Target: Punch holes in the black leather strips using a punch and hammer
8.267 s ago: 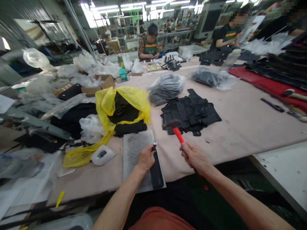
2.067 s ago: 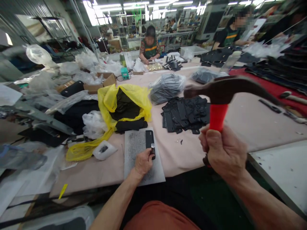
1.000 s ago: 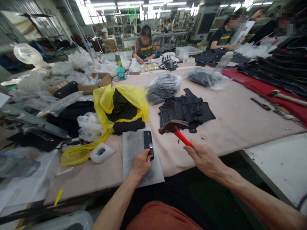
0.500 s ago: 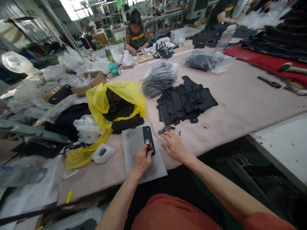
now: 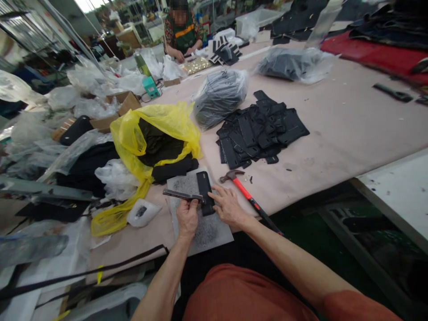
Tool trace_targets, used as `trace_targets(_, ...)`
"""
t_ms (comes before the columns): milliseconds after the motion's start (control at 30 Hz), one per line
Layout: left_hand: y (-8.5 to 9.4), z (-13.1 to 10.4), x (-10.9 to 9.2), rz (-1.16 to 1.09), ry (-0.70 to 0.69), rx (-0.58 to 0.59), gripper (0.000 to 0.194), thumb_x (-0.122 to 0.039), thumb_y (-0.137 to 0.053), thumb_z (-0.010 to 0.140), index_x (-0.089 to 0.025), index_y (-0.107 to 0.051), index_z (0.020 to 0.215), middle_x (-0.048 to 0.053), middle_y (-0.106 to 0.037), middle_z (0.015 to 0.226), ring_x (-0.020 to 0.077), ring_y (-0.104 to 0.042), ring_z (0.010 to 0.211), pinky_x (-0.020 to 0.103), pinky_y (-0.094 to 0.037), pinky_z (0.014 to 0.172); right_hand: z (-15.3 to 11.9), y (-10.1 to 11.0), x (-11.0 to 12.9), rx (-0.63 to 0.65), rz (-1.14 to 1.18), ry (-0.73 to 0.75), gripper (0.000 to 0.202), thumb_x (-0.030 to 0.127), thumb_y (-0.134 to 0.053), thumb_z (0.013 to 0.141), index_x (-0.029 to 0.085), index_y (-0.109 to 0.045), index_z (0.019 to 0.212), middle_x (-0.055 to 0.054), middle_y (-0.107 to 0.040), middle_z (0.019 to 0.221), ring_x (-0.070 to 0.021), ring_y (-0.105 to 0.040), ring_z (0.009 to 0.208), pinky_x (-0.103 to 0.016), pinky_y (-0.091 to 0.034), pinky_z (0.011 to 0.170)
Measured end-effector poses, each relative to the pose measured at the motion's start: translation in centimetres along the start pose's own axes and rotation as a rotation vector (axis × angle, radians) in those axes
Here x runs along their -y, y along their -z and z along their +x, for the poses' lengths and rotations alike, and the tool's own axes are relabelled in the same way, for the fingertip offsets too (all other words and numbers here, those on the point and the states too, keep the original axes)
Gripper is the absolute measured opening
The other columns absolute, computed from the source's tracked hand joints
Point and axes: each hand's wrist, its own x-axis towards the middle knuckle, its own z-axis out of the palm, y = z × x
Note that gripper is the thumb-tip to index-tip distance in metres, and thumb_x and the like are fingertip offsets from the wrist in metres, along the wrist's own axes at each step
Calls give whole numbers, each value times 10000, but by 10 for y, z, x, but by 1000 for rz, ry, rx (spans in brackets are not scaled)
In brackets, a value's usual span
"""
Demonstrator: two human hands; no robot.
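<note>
My left hand (image 5: 187,217) is closed round a metal punch (image 5: 180,195), which is tilted nearly flat with its long end to the left. Its other end is over the lower part of a black strip-shaped piece (image 5: 204,189). This piece lies on a worn grey board (image 5: 187,229) at the table's front edge. My right hand (image 5: 229,206) is open, fingers stretched out, the fingertips at the right edge of the black piece. Just right of that hand lies a claw hammer (image 5: 245,191) with a red and black handle.
A pile of flat black pieces (image 5: 262,129) lies beyond the hammer. Behind the board are a yellow plastic bag (image 5: 123,133) and a clear bag of dark pieces (image 5: 220,96). Plastic wraps (image 5: 90,82) crowd the left. A person (image 5: 183,35) works across the table (image 5: 337,129).
My left hand has lifted the punch from upright on the black piece and tipped it leftward. My right hand has moved left from the hammer to the piece's edge. The view has shifted downward.
</note>
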Motion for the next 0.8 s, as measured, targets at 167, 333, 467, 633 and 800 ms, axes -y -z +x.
trace_targets(167, 13, 5, 12, 103, -67, 14, 204, -305, -579, 843, -162, -685, 944, 59, -729, 900, 202, -678, 860, 327, -525, 817, 2, -2, -2, -25, 51, -17, 531, 147, -566, 789, 253, -509, 1306, -80, -399, 1462, -272, -349, 1301, -514, -214, 1053)
trace_targets(333, 14, -2, 32, 134, -180, 92, 200, -254, -537, 866, -178, -685, 976, 59, -727, 961, 205, -674, 933, 347, -528, 880, 0, 4, 4, -78, 74, 4, 375, 171, -585, 795, 224, -591, 1167, -89, -492, 1353, -256, -396, 1249, -466, -244, 1033)
trace_targets(467, 14, -4, 32, 139, -207, 95, 197, -249, -530, 875, -182, -689, 970, 59, -723, 974, 202, -675, 936, 334, -539, 863, -5, 9, 18, -81, 5, -3, 345, 267, -689, 750, 231, -632, 1089, -84, -528, 1216, -271, -426, 1147, -456, -267, 991)
trace_targets(633, 9, -3, 19, 86, -204, 60, 188, -236, -554, 858, -182, -690, 977, 54, -729, 968, 198, -681, 926, 322, -550, 845, -4, 4, 29, -35, -41, -91, 317, 217, -699, 710, 244, -630, 1018, -60, -531, 1073, -247, -453, 1023, -403, -317, 893)
trace_targets(800, -5, 3, 15, 80, -217, 105, 193, -199, -544, 849, -196, -700, 963, 46, -732, 977, 191, -678, 943, 321, -540, 868, -2, -4, 29, -56, -7, -161, 224, 171, -653, 703, 215, -589, 913, -53, -524, 1042, -236, -460, 1011, -377, -329, 862)
